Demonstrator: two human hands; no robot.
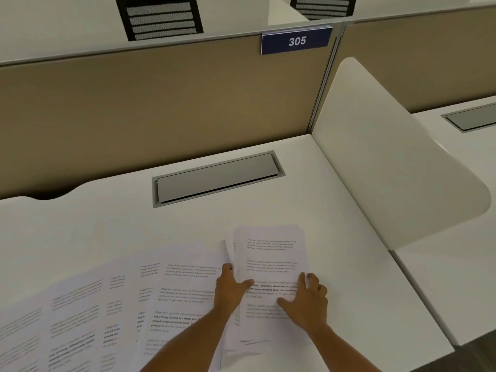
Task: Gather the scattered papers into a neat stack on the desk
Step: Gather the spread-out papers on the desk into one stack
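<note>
A rough stack of printed white papers (271, 253) lies on the white desk (107, 224), right of centre. My left hand (230, 288) grips the stack's left edge, thumb on the top sheet. My right hand (308, 299) presses flat on the stack's right side, fingers spread over its edge. Several more printed sheets (88, 304) lie fanned out and overlapping to the left, reaching the frame's bottom left corner. The lower sheets of the stack stick out unevenly at its left and bottom edges.
A grey cable hatch (217, 178) is set into the desk behind the papers. A beige partition (161, 108) with a blue "305" sign (296, 41) closes the back. A white curved divider (397, 162) borders the right side. The desk's right edge runs close to the stack.
</note>
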